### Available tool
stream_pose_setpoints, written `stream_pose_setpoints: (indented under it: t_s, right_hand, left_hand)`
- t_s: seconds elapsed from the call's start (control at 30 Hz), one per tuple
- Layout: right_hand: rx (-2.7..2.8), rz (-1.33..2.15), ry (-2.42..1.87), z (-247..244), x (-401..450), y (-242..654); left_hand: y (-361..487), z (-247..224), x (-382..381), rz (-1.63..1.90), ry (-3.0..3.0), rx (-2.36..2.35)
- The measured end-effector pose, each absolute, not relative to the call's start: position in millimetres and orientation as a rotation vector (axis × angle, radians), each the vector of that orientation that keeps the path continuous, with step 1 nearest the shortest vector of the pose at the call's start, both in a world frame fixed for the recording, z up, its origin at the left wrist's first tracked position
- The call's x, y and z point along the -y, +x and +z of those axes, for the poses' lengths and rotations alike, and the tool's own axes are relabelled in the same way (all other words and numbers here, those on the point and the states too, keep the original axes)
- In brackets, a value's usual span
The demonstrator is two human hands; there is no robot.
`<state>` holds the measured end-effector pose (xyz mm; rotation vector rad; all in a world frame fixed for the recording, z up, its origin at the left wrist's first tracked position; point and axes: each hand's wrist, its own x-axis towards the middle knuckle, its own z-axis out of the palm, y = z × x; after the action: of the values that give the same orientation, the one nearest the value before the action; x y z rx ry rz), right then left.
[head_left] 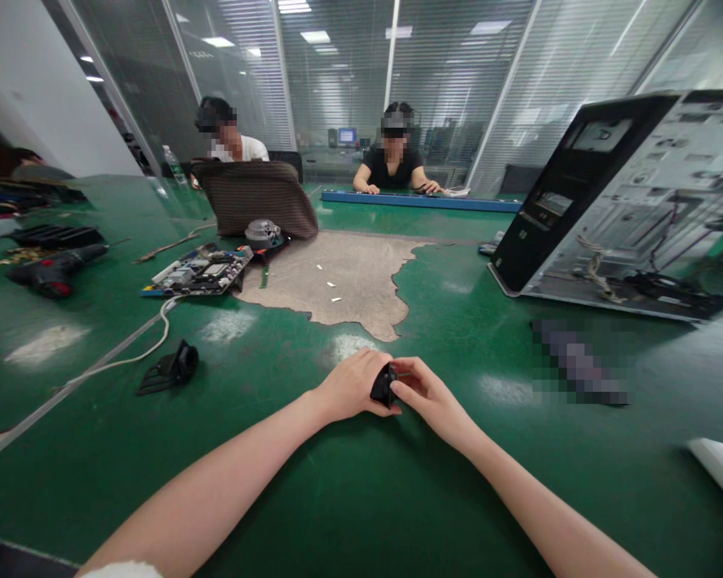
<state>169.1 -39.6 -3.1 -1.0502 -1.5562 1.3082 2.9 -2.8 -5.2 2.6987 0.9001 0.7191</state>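
A small black part (pixel 381 385) is held between my two hands above the green table (pixel 349 498). My left hand (pixel 353 384) wraps round its left side, fingers curved over the top. From the right, the thumb and fingers of my right hand (pixel 425 393) pinch its right edge. The part's lower side is partly hidden by my fingers. Apart from the hands, a black bracket-like piece with a round end (pixel 177 365) lies on the table to the left.
An open computer case (pixel 614 209) stands at the right. Farther left are a circuit board (pixel 202 271), a white cable (pixel 150 349) and a power tool (pixel 54 273). A brown chair-like back (pixel 259 197) stands behind the board. Two people sit across the table; another is at far left.
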Motion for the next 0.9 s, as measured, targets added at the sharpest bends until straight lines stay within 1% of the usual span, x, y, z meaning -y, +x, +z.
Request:
stream_pose_setpoints:
  t_s: [0.2,0.43,0.57,0.77,0.9]
  right_hand:
    - [1.554,1.484,-0.940,-0.1,39.4,176.5]
    - [1.512,1.353,-1.020,0.2,37.2,169.5]
    - [1.550,1.393,-1.046,-1.7,34.2,171.9]
    - [1.567,1.547,-0.952,0.7,34.3,178.8]
    - [1.532,1.485,-0.949,1.5,34.2,177.0]
  left_hand:
    - [2.5,-4.8,2.7,0.714,2.720,-0.901]
    - [2.5,-4.1,2.4,0.709,2.724,-0.896]
    - [2.6,-3.8,2.4,0.705,2.726,-0.894]
    - [2.4,-3.2,2.5,0.689,2.748,-0.913]
    - [2.6,-4.1,2.4,0.704,2.749,-0.889]
